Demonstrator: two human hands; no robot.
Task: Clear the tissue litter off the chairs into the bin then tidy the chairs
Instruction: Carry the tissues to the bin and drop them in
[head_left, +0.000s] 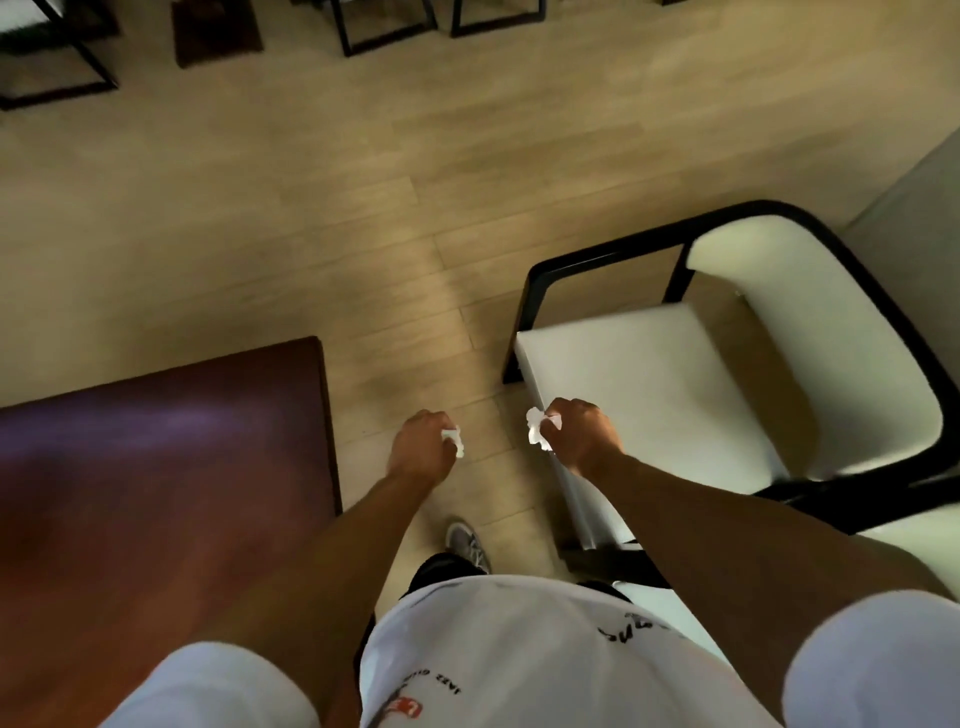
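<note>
Left hand (418, 451) fisted on small tissue scrap (453, 439); right hand (581, 433) fisted on larger tissue wad (536, 427). Both grips over floor beside chair (649, 395) seat (bare now). Bin not visible, direction unknown; neither hand nearer.

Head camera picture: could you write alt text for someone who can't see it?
Seen from above, a person's left hand and right hand each clutch a crumpled white tissue over a wooden floor, between a dark red table and a cream-cushioned chair.
</note>
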